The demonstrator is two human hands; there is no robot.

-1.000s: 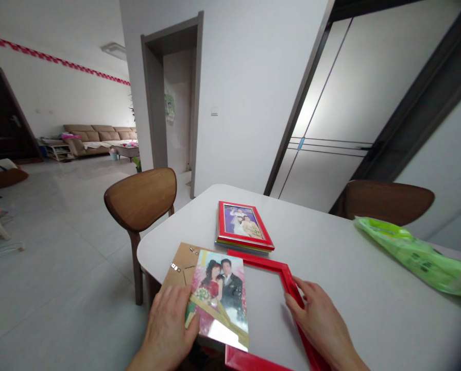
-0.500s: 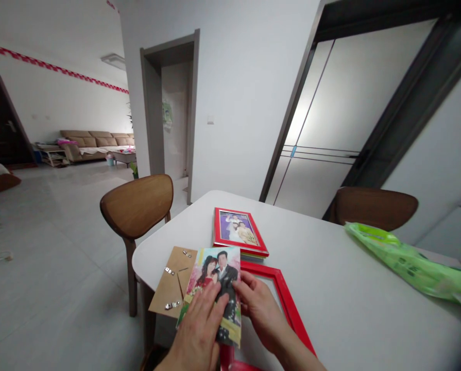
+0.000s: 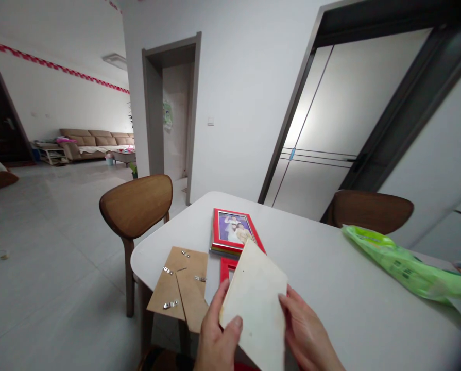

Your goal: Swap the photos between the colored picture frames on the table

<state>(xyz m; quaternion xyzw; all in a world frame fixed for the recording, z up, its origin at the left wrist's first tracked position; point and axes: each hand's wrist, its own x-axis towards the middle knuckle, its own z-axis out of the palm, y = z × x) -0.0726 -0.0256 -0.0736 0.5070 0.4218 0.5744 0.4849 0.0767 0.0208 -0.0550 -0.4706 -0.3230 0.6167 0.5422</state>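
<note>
A photograph (image 3: 255,304) is held up at the near edge of the table, its blank off-white back toward me. My left hand (image 3: 220,327) grips its left edge with the thumb on top. On the right edge, my right hand (image 3: 303,327) pinches it between thumb and fingers. Beneath it lies a red picture frame (image 3: 226,268), mostly hidden. To the left, a brown backing board (image 3: 176,283) with metal clips and a stand leg rests at the table's edge. Beyond, a red-framed picture (image 3: 234,229) lies on top of a small stack.
The white table (image 3: 330,288) has a rounded far-left corner. A green plastic bag (image 3: 408,265) lies along its right side. One wooden chair (image 3: 137,206) stands at the left and another chair (image 3: 373,211) behind the table at the right.
The photograph has been turned over from its picture side to its blank back and moved right. My hands now hold its opposite edges, and more of the backing board shows.
</note>
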